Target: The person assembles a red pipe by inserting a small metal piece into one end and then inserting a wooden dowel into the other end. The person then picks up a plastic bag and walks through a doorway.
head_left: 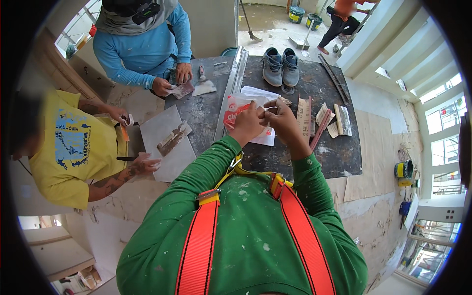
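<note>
Both my hands meet above the dark table (250, 160), fingers bent and tips close together. My left hand (248, 123) is closed, with its knuckles toward the far side. Beside it, my right hand (284, 120) pinches thumb against fingers. What lies between the fingertips is too small or hidden to make out. Under and behind my hands are a clear plastic bag with red print (233, 115) and white paper sheets (265, 137). Just right of my right hand lie a brown sandpaper sheet (304, 118) and a reddish strip (321, 129).
Grey shoes (281, 68) stand at the table's far side. A long metal profile (231, 91) crosses the table near a putty knife (202, 73). A sanding block (342, 119) lies right. A co-worker in blue (132, 59) handles sandpaper; another in yellow (73, 142) holds a grey board (172, 152).
</note>
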The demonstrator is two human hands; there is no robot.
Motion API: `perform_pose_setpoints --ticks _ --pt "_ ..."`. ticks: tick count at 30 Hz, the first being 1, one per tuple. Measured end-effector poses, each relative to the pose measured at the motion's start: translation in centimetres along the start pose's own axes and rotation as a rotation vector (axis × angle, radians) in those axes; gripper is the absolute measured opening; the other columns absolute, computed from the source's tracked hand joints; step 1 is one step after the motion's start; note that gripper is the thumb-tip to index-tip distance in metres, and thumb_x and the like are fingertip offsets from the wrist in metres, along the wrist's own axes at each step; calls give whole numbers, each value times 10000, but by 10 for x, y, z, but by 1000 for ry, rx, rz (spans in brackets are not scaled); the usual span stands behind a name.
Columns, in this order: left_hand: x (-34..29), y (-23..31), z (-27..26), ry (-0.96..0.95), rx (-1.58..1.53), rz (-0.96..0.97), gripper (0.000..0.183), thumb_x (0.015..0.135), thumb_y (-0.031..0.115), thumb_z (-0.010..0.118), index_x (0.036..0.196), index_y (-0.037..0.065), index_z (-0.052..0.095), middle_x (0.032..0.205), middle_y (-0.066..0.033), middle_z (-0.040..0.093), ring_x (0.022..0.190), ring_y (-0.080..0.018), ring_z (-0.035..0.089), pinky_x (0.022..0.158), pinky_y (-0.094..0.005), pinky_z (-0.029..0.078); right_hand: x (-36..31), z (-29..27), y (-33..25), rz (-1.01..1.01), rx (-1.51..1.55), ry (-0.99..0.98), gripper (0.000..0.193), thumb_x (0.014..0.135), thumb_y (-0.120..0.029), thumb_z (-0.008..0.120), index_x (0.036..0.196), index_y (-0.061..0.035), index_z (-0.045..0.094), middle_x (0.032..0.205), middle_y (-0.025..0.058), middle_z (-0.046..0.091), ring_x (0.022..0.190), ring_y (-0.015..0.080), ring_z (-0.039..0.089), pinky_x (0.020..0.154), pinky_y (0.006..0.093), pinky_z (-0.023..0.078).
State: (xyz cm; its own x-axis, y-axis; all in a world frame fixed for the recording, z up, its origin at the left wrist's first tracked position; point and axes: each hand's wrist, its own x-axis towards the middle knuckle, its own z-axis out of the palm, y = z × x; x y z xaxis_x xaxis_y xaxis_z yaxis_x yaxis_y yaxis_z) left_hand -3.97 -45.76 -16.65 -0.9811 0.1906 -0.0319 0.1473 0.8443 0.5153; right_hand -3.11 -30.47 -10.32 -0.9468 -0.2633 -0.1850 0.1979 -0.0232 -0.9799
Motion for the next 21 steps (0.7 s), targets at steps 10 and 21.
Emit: perform_pose_setpoints --ticks 10,21 --pt "-7 -29 38 190 27 179 652 762 237 827 1274 -17 513 1246 -247 531 1030 -420 679 845 -505 595 15 -3 33 -279 -454 -22 187 918 -167 744 1006 -4 765 919 146 720 854 269 717 779 363 549" --pt "-55 -14 -81 132 -95 19 247 930 34 620 1171 -11 587 1010 -270 704 968 -469 699 826 -563 543 18 0 8 -530 -667 58 170 892 -66 783 1060 -38 787 1133 151 654 912 278 709 817 377 575"
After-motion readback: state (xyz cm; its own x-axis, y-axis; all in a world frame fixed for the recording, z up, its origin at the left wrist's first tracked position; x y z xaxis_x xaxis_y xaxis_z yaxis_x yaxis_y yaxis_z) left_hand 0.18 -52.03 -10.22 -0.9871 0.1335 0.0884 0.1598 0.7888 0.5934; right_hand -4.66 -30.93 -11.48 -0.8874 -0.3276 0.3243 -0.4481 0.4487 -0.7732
